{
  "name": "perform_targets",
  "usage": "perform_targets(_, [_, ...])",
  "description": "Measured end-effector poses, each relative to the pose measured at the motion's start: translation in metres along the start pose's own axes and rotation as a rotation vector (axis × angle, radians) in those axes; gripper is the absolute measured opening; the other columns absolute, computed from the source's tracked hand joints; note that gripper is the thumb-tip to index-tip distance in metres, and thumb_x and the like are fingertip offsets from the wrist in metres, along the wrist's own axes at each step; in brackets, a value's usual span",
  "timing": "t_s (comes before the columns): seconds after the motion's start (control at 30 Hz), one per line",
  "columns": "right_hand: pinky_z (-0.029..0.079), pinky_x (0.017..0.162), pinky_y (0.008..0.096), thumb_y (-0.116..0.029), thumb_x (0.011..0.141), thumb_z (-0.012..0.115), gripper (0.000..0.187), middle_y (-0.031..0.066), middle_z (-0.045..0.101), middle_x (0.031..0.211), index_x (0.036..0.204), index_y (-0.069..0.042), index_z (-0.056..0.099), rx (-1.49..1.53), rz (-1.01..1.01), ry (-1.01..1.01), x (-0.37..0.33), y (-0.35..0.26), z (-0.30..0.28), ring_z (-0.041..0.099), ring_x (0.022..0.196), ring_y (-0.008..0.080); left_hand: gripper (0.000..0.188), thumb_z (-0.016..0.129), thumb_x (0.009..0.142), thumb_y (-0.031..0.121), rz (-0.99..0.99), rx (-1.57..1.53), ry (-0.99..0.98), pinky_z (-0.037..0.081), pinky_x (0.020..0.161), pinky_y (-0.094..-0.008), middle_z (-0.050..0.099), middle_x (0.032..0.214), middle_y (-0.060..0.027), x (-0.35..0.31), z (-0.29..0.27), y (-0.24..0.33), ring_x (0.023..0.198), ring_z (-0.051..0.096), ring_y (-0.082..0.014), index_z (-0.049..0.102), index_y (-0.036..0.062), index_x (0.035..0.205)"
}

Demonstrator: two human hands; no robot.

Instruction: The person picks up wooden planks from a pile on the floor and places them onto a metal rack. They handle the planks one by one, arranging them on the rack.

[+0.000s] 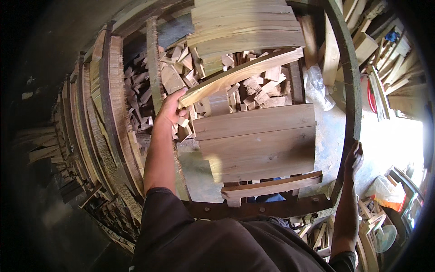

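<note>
My left hand (170, 109) is closed around the left end of a wooden board (244, 72). That board stands on edge and slants up to the right, above a gap full of offcuts. At the right, my right hand (354, 159) is curled against the dark frame bar (351, 95) and appears to grip it. Between my arms lie flat planks (258, 145), side by side, across the frame. Nearer to me rests a narrow wood strip (272, 185). Beyond the held board is another set of flat planks (244, 27).
Wood offcuts (265, 90) are heaped beneath the frame. Long slatted wooden racks (120, 113) run along the left. Clear plastic wrap (317, 86) lies right of the heap. Leaning boards (385, 77), a white and orange bag (387, 192) and scrap wood stand at the right.
</note>
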State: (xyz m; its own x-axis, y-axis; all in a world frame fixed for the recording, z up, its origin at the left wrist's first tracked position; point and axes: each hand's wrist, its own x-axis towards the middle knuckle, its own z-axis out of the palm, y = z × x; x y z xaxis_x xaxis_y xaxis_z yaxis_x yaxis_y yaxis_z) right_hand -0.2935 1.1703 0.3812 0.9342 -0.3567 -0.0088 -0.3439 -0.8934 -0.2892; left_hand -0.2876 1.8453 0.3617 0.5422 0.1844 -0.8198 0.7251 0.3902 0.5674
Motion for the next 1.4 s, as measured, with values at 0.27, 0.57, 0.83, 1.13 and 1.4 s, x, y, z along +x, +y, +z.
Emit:
perform_targets(0.27, [0.047,0.069,0.0512,-0.049,0.106,0.036,0.057,0.0254,0.066,0.085,0.099,-0.002,0.067,0.023,-0.043,-0.004,-0.005,-0.002,-0.002,0.063,0.076,0.0422,0.029,0.066,0.094,0.038,-0.017,0.044,0.055,0.043,0.042,-0.0321,0.063,0.072,-0.0043,0.009,0.001,0.018,0.048,0.049,-0.0149,0.066,0.0088,0.095])
perform_targets(0.57, [0.046,0.073,0.0563,-0.043,0.105,0.037,0.048,0.0272,0.066,0.085,0.098,-0.004,0.064,-0.084,0.056,-0.002,0.002,-0.003,-0.004,0.062,0.083,0.0498,0.045,0.076,0.089,0.014,0.653,0.905,0.264,0.05,0.097,-0.0339,0.068,0.124,-0.0176,-0.005,0.014,0.011,0.11,0.065,-0.0232,0.064,-0.0012,0.129])
perform_targets(0.83, [0.047,0.072,0.0562,-0.042,0.105,0.037,0.047,0.027,0.066,0.084,0.095,-0.005,0.064,-0.03,0.049,0.003,0.0,-0.013,-0.012,0.062,0.083,0.0499,0.038,0.081,0.079,0.02,1.381,1.258,0.181,0.049,0.096,-0.0431,0.066,0.117,-0.0117,0.006,0.163,-0.009,0.113,0.058,-0.0311,0.069,0.0056,0.112])
perform_targets(1.13, [0.048,0.076,0.0543,-0.041,0.105,0.038,0.045,0.0283,0.066,0.093,0.101,-0.006,0.065,-0.029,0.066,-0.015,0.001,-0.015,-0.014,0.063,0.09,0.0485,0.031,0.074,0.082,0.016,1.747,1.426,0.209,0.041,0.108,-0.049,0.051,0.146,-0.0099,0.069,0.227,0.043,0.132,0.046,-0.0348,0.071,0.0134,0.113])
perform_targets(1.4, [0.046,0.073,0.0543,-0.037,0.104,0.04,0.041,0.0279,0.064,0.087,0.097,-0.005,0.063,0.016,0.021,0.038,-0.003,0.006,-0.003,0.06,0.084,0.05,0.053,0.056,0.088,0.007,1.538,1.66,0.145,0.023,0.121,-0.0572,0.03,0.163,-0.0104,0.083,0.225,0.044,0.151,0.024,-0.0354,0.055,0.0119,0.14])
